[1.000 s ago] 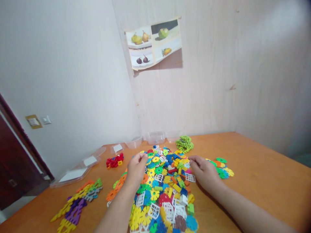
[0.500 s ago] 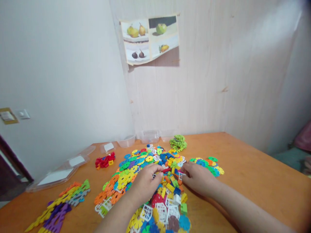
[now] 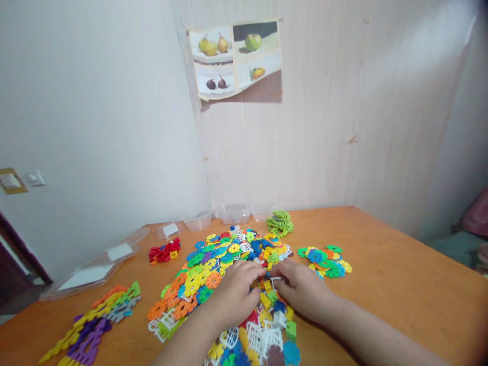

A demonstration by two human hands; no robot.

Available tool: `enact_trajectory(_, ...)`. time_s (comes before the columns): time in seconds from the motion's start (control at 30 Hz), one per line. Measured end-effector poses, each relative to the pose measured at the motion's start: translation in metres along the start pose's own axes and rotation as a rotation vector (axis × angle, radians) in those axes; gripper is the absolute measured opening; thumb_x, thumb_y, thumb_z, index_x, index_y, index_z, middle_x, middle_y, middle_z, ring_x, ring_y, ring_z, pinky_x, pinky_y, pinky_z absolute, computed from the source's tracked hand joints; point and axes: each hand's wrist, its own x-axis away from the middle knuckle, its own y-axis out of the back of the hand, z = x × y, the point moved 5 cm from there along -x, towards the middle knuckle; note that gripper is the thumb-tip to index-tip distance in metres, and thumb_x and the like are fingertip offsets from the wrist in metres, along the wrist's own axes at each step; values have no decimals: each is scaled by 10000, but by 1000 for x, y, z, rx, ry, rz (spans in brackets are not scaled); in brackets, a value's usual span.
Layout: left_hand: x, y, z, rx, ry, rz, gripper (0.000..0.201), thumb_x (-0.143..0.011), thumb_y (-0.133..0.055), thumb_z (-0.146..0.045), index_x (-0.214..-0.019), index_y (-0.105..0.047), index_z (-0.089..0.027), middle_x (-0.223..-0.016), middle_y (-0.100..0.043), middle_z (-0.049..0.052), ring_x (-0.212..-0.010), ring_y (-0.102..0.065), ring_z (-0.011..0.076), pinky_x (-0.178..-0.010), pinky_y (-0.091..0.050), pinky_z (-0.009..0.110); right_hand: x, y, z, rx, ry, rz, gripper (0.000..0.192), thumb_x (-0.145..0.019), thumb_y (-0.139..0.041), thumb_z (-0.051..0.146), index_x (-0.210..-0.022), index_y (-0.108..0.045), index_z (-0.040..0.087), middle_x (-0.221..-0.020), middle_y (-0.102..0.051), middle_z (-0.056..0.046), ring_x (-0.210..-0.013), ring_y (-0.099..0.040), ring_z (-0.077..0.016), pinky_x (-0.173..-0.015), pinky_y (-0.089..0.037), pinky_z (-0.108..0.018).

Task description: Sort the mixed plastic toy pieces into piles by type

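1. Left hand: palm down, fingers curled, resting on the heap of multicoloured plastic interlocking pieces mid-desk; grasp indiscernible.
2. Right hand: palm down, fingertips touching the same heap; hold indiscernible.

Both forearms bare, entering from the bottom edge and converging toward the middle. Left hand palm down, knuckles up, fingers curled loosely under, thumb stretched toward the other hand. Right hand also palm down, wrist low, fingers bent and pointing inward to the left, fingertips just beside the left thumb. Hands close together, nearly meeting at the tips, backs facing the camera. Right forearm angled in from the lower right, left forearm from the lower left. Grip inside either hand hidden by the knuckles.
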Motion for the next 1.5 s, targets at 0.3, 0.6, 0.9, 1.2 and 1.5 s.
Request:
enact_trajectory(0.3,-1,1,-10,8,-24,12,250,-885,-536,-220,-1088,-664,-290,-1153,-668,0,-1095,-545,210,-977,-414,368,0,5,2,4,-41,-1,213,-873,-482,210,-819,-688,216,-810,-699,-21,-744,-609,-151,-625,-357,-233)
enact_trajectory(0.6,-1,0,-10,-2,-13,22,154,-914,-534,-264,-959,-680,-250,-1019,-675,24,-1026,-563,206,-934,-433,358,-7,18,-13,139,-71,-112,272,-911,-448,218,-977,-712,208,-961,-714,-56,-916,-629,-183,-768,-412,-261)
enact_trajectory(0.9,0,2,-7,24,2,21,178,-915,-526,-279,-992,-683,-246,-1061,-673,46,-1037,-573,216,-947,-436,371,-12,23,-70,470,-254,1,392,-980,-356,300,-1258,-625,237,-1368,-583,-120,-1379,-365,-335,-1071,-214,-615)
enact_trajectory(1.2,0,9,-1,33,57,12,202,-916,-508,-288,-968,-700,-254,-1001,-685,31,-1000,-602,205,-901,-445,331,-6,37,-88,476,-351,-36,341,-950,-383,239,-1111,-684,223,-1204,-675,-141,-1237,-520,-323,-1008,-274,-589)
enact_trajectory(1.5,8,47,53,27,267,-244,301,-937,-441,-382,-1024,-680,-220,-1028,-711,42,-973,-642,210,-853,-469,310,-6,33,-51,322,-221,-102,352,-972,-379,300,-1065,-704,201,-1072,-721,-105,-1035,-628,-236,-930,-389,-362)
